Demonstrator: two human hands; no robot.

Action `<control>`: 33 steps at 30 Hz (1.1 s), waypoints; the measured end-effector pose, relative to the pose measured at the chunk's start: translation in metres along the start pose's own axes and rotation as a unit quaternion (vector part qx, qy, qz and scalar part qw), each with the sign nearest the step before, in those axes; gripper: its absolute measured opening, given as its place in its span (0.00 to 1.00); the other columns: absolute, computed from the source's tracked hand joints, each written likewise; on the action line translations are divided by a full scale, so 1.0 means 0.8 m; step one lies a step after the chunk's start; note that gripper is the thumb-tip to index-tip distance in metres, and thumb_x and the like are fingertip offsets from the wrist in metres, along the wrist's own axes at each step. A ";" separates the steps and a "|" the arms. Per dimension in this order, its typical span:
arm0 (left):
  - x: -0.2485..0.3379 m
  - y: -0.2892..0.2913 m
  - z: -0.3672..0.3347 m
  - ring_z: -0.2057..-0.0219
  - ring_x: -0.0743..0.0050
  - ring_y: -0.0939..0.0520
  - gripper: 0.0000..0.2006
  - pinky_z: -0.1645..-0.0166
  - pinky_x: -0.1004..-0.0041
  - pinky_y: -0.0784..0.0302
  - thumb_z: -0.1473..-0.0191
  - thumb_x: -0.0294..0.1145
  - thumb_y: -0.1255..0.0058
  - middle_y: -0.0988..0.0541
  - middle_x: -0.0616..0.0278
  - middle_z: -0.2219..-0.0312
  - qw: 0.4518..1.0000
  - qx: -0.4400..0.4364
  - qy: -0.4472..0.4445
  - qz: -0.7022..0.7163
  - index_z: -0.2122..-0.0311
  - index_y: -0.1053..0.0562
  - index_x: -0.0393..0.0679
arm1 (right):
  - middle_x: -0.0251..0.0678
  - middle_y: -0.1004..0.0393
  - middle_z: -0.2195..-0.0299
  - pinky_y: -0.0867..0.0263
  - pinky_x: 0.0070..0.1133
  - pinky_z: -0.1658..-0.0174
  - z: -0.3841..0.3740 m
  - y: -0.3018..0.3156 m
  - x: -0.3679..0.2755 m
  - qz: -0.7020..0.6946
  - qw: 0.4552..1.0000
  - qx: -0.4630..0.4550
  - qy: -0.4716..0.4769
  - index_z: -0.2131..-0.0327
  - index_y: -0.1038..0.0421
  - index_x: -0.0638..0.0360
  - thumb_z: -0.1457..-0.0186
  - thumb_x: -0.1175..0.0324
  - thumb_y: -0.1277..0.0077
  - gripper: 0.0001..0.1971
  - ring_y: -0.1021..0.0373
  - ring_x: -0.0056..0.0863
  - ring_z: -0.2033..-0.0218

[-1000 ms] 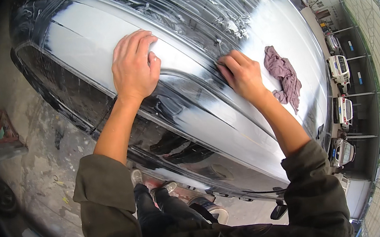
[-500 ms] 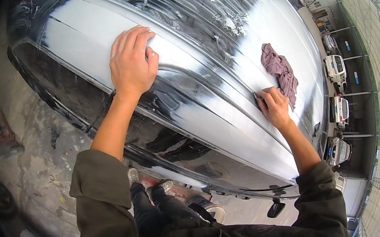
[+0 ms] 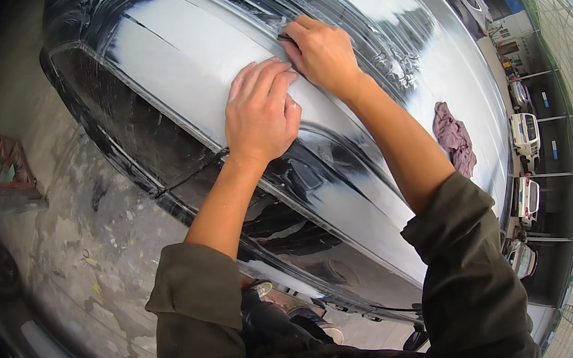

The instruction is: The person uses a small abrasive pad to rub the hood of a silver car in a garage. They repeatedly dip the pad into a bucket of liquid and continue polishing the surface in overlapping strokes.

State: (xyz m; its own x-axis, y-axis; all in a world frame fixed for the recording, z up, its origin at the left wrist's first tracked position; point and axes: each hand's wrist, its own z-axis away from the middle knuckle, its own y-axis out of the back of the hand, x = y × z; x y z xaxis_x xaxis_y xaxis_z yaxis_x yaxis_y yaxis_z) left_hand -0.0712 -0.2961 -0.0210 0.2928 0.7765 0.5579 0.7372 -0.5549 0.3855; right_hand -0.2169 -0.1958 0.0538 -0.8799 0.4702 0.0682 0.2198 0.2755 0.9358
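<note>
Head view, 1 only. Both hands on car roof [image 3: 182,44], which spreads under and around them. Left hand [image 3: 260,114]: palm down on white panel, fingers lightly bent and side by side, thumb a bit apart, nothing visible in grasp. Right hand [image 3: 322,51]: fingers curled, pinching a thin dark piece [image 3: 284,36]; mostly hidden, can't tell what it is or its long axis. Piece sits at right fingertips, just beyond left fingertips, on the roof groove [image 3: 245,18]. Right hand is nearer the groove, right on it; left is just short. Hands close together, contact unclear. Groove's long axis is slanted: far end points away and left of both hands, near end runs back toward the person, rightward, between forearms. Streaky dark patch [image 3: 352,14] right of right hand. Crumpled mauve cloth [image 3: 453,139] right of right forearm, apart from both hands.
</note>
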 end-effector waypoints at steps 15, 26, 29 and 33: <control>-0.004 0.002 0.001 0.42 0.55 0.20 0.15 0.32 0.50 0.29 0.51 0.24 0.44 0.19 0.58 0.51 1.000 -0.004 0.008 0.011 0.56 0.21 0.41 | 0.40 0.22 0.67 0.29 0.35 0.67 0.147 0.085 0.028 -0.066 0.989 -0.072 -0.112 0.60 0.20 0.59 0.37 0.62 0.37 0.11 0.23 0.46 0.69; 0.002 0.005 0.001 0.43 0.53 0.19 0.17 0.34 0.48 0.28 0.53 0.23 0.46 0.18 0.58 0.51 0.999 -0.005 0.018 0.027 0.55 0.21 0.41 | 0.36 0.21 0.66 0.26 0.37 0.66 0.016 0.006 -0.002 -0.038 0.997 -0.007 -0.063 0.64 0.21 0.55 0.39 0.63 0.38 0.08 0.21 0.44 0.68; 0.004 0.004 0.001 0.43 0.53 0.19 0.16 0.34 0.49 0.28 0.52 0.23 0.45 0.18 0.58 0.51 1.000 -0.003 0.009 0.021 0.55 0.21 0.41 | 0.38 0.19 0.65 0.26 0.39 0.65 -0.034 -0.018 -0.003 -0.018 0.999 0.006 -0.044 0.62 0.21 0.56 0.38 0.61 0.39 0.09 0.21 0.48 0.68; -0.005 0.001 0.003 0.43 0.55 0.19 0.14 0.34 0.50 0.28 0.51 0.23 0.44 0.18 0.58 0.52 1.000 -0.004 -0.003 -0.004 0.57 0.21 0.40 | 0.39 0.19 0.64 0.25 0.40 0.64 -0.008 -0.001 -0.003 0.000 0.999 -0.028 -0.043 0.61 0.21 0.55 0.37 0.60 0.40 0.10 0.21 0.49 0.67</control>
State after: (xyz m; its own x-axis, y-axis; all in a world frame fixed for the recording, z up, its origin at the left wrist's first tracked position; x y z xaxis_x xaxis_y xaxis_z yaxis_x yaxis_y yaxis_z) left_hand -0.0705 -0.2992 -0.0247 0.2915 0.7826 0.5500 0.7350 -0.5512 0.3949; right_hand -0.2175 -0.2028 0.0554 -0.8397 0.5415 0.0405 0.1943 0.2300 0.9536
